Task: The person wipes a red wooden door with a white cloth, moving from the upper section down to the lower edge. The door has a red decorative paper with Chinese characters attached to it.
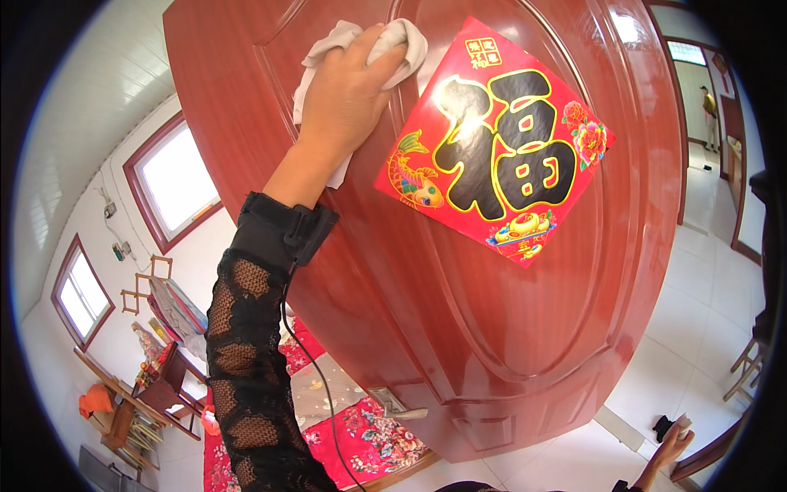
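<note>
My left hand (344,92) grips a crumpled whitish cloth (403,46) and presses it against the upper part of a glossy reddish-brown panelled door (381,295). Right of that hand, a red diamond-shaped paper decoration (510,141) is fixed to the door, with a large black character, a fish and flowers on it. The door's metal lever handle (403,407) sits low in the picture. Far off at the lower right, my right hand (670,446) is closed around a small pale thing (684,424), perhaps cloth. A black item (663,427) shows beside it.
Behind the door is a bed with a red floral cover (369,436). A dark wooden table (175,375) and a wall rack with hanging clothes (175,301) are at left. A thin cable (329,393) trails from my left wrist. A person (709,117) stands far down the hallway.
</note>
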### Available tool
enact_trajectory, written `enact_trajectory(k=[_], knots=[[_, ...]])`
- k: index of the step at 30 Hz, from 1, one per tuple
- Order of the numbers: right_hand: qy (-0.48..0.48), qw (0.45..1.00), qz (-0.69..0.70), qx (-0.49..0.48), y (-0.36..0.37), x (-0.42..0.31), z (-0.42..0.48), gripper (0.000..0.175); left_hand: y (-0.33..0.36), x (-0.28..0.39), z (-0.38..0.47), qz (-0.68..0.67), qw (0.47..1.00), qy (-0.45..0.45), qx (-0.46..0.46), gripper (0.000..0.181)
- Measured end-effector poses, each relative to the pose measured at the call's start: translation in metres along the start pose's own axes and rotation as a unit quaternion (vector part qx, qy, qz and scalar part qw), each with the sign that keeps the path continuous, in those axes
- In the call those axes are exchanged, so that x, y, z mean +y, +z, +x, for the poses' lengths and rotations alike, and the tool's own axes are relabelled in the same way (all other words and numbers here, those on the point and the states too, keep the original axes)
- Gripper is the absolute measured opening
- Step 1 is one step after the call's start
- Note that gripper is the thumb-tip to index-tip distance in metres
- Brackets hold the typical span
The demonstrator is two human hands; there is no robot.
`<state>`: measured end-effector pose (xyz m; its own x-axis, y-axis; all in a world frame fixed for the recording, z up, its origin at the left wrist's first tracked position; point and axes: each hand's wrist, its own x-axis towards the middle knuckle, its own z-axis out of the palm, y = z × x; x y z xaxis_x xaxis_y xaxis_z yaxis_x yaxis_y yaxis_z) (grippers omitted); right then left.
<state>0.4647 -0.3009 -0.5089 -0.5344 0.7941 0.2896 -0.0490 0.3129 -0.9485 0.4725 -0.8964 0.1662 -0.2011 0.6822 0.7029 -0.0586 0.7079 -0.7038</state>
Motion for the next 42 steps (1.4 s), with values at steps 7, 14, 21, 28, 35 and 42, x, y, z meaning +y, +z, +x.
enact_trajectory(k=[7, 14, 21, 28, 35, 42], knots=[[0.033, 0.999, 0.024, -0.029, 0.009, -0.017, -0.007, 0.037, -0.016, -0.046, 0.014, 0.138, 0.987, -0.039, 0.070, 0.029], [0.023, 0.998, -0.023, 0.050, -0.015, 0.004, 0.002, 0.029, -0.018, -0.065, 0.033, 0.159, 0.978, -0.112, 0.077, 0.020], [0.042, 0.997, 0.036, 0.050, -0.040, 0.008, 0.051, 0.032, 0.007, -0.061, 0.074, 0.190, 0.970, -0.141, 0.058, 0.023], [0.030, 0.995, -0.017, 0.096, -0.056, 0.049, 0.064, 0.031, 0.055, -0.018, 0.143, 0.165, 0.981, -0.063, 0.079, 0.023], [0.056, 0.990, -0.039, 0.121, -0.078, 0.073, 0.057, 0.028, 0.125, 0.068, 0.200, 0.118, 0.990, 0.007, 0.076, 0.031], [0.082, 0.991, 0.004, 0.108, -0.094, 0.061, 0.059, 0.024, 0.191, 0.170, 0.225, 0.025, 0.996, 0.074, 0.038, 0.027]])
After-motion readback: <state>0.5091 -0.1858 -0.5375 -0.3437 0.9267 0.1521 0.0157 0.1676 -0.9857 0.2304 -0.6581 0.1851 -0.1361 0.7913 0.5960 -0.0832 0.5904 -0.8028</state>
